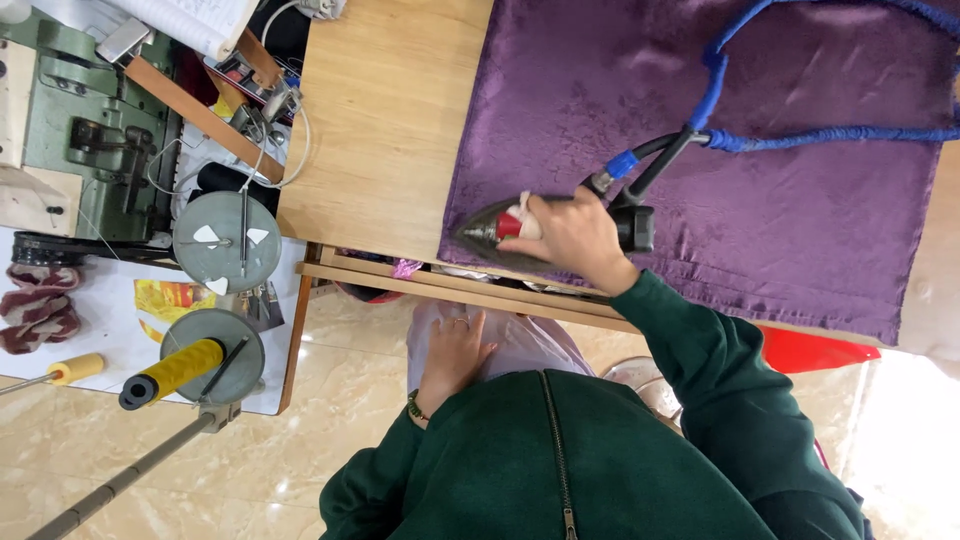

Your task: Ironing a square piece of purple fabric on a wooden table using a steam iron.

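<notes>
Bench at left: I note a green sewing machine [85,120] and a yellow thread cone [175,372], both well apart from the work.
Left hand [452,352]: lies flat, fingers loosely spread, on a pale cloth [530,340] in the lap, below the table edge.
Steam iron [500,232]: sole down on the near left corner of the purple fabric [800,220], nose towards the bare wooden table [385,120].
Right hand [572,240]: fingers closed round the iron's handle.
Blue hose [715,75]: loops across the fabric behind the iron.
Judgement: I advise flat, even strokes, with the hose kept off the pressed area and the nose kept off the bare wood.
</notes>
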